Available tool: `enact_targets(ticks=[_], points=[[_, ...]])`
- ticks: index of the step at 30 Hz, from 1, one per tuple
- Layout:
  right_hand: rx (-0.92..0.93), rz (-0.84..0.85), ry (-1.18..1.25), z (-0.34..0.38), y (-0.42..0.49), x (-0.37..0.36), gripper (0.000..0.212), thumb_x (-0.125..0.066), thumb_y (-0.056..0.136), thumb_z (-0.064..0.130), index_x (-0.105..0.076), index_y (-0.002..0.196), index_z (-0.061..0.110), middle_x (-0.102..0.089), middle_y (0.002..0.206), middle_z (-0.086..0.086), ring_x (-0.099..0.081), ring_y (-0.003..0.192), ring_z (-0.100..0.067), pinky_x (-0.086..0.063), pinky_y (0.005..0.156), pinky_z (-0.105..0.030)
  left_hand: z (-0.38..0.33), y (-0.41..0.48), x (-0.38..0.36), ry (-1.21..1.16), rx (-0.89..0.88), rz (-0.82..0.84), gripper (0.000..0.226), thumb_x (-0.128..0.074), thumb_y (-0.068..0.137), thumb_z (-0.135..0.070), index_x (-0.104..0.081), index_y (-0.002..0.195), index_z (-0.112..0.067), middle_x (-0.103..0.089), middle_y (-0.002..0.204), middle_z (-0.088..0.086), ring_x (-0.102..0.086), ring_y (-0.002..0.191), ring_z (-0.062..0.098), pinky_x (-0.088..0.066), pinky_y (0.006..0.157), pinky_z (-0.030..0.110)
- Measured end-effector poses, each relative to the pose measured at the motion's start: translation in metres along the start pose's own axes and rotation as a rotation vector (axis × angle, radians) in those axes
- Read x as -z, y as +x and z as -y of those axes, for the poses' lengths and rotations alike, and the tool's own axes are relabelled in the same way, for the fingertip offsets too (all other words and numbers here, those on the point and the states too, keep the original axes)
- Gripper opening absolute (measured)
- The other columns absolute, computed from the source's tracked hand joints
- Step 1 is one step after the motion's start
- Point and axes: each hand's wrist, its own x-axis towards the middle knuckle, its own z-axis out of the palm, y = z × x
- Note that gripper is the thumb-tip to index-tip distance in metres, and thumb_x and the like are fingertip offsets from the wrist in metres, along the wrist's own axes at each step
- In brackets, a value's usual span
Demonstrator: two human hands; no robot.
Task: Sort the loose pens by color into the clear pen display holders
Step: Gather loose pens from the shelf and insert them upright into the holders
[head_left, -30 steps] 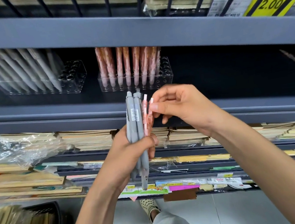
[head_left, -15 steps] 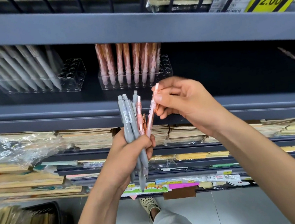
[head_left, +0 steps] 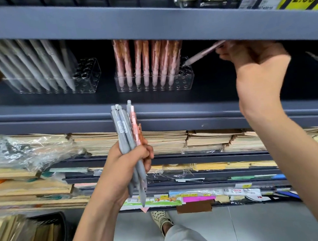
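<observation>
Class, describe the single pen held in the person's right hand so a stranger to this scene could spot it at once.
Find the dark grey metal shelf and, on it, the clear plastic holder of pink pens. The right hand pinches one pale pink pen with its tip at that holder's right end. Unlike its upright neighbours, it slants.

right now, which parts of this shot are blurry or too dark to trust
Head view: the right hand and its pink pen are motion-smeared, so the tip's exact hole in the pink-pen holder is unclear; the left hand and its pen bundle are sharp; the shelf recess is in deep shadow; the wide lens bows the shelf edges.
</observation>
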Motion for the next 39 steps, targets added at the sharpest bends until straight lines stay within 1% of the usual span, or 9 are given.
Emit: enact_targets(ticks=[3, 7, 11, 16, 21, 27, 34, 36, 39], points=[[0.047, 0.081, -0.198, -0.007, 0.002, -0.01, 0.01, -0.061, 0.086, -0.003, -0.067, 0.095, -0.004, -0.07, 0.082, -0.008, -0.068, 0.08, -0.018, -0.056, 0.082, -0.035, 0.0, 0.0, 0.002, 0.005, 0.01, 0.009, 0.018, -0.06, 0.063, -0.001, -0.058, 0.081, -0.005, -0.061, 0.066, 0.012, -0.047, 0.048, 0.019, -0.041, 0.045, 0.025], [0.116, 0.156, -0.665, -0.009, 0.004, -0.016, 0.025, -0.059, 0.091, 0.028, -0.073, 0.095, 0.007, -0.073, 0.094, -0.011, -0.068, 0.093, -0.028, -0.05, 0.092, -0.046, 0.0, -0.002, 0.003, 0.021, 0.009, 0.02, 0.016, -0.06, 0.064, -0.003, -0.061, 0.079, -0.006, -0.062, 0.068, 0.012, -0.049, 0.05, 0.018, -0.044, 0.045, 0.025], [0.064, 0.311, -0.981, -0.004, 0.024, -0.032, 0.036, -0.048, 0.097, 0.035, -0.067, 0.116, 0.01, -0.066, 0.12, -0.014, -0.057, 0.117, -0.031, -0.039, 0.105, -0.038, 0.001, -0.005, 0.004, 0.039, 0.019, 0.043, 0.019, -0.062, 0.065, -0.004, -0.061, 0.084, -0.004, -0.062, 0.069, 0.012, -0.051, 0.052, 0.018, -0.045, 0.047, 0.026], [0.055, 0.37, -1.115, -0.007, 0.03, -0.049, 0.032, -0.043, 0.101, 0.032, -0.058, 0.123, 0.014, -0.059, 0.128, -0.014, -0.052, 0.117, -0.031, -0.032, 0.085, -0.029, 0.002, -0.008, 0.006, 0.041, 0.045, 0.053, 0.028, -0.063, 0.067, -0.004, -0.058, 0.095, -0.001, -0.063, 0.071, 0.013, -0.052, 0.054, 0.018, -0.048, 0.05, 0.026], [0.033, 0.369, -1.068, -0.012, 0.034, -0.048, 0.03, -0.044, 0.1, 0.033, -0.06, 0.119, 0.015, -0.061, 0.123, -0.014, -0.054, 0.105, -0.021, -0.022, 0.068, -0.018, 0.004, -0.008, 0.006, 0.029, 0.038, 0.042, 0.027, -0.063, 0.066, -0.005, -0.059, 0.092, -0.002, -0.063, 0.071, 0.013, -0.052, 0.053, 0.017, -0.047, 0.05, 0.025], [0.033, 0.4, -0.971, -0.024, 0.035, -0.038, 0.042, -0.051, 0.096, 0.041, -0.059, 0.126, 0.014, -0.064, 0.124, -0.01, -0.057, 0.118, -0.028, -0.04, 0.104, -0.035, 0.009, -0.004, 0.005, 0.007, 0.044, 0.076, 0.022, -0.063, 0.066, -0.003, -0.061, 0.087, -0.005, -0.063, 0.071, 0.014, -0.052, 0.052, 0.018, -0.047, 0.049, 0.024], [0.063, 0.221, -0.653, -0.006, 0.012, -0.029, 0.013, -0.064, 0.082, 0.036, -0.068, 0.09, 0.028, -0.073, 0.09, 0.002, -0.068, 0.09, -0.013, -0.052, 0.088, -0.033, 0.009, 0.0, -0.005, 0.001, 0.048, 0.129, 0.023, -0.062, 0.066, -0.002, -0.059, 0.089, -0.003, -0.063, 0.07, 0.014, -0.052, 0.052, 0.018, -0.047, 0.049, 0.025], [-0.032, 0.368, -0.552, 0.002, -0.011, -0.025, 0.006, -0.064, 0.08, 0.029, -0.066, 0.076, 0.033, -0.069, 0.07, 0.013, -0.063, 0.064, -0.002, -0.052, 0.066, -0.026, 0.007, 0.002, -0.008, 0.019, 0.044, 0.153, 0.022, -0.062, 0.066, -0.001, -0.058, 0.089, -0.003, -0.063, 0.07, 0.014, -0.052, 0.052, 0.017, -0.047, 0.049, 0.025], [-0.245, 0.716, -0.507, 0.006, -0.045, -0.023, 0.006, -0.072, 0.083, 0.027, -0.071, 0.078, 0.025, -0.071, 0.071, 0.004, -0.062, 0.055, -0.006, -0.046, 0.052, -0.016, 0.005, 0.004, -0.014, 0.075, 0.033, 0.189, 0.017, -0.061, 0.067, -0.001, -0.06, 0.084, -0.005, -0.064, 0.07, 0.013, -0.052, 0.051, 0.017, -0.046, 0.049, 0.025]])
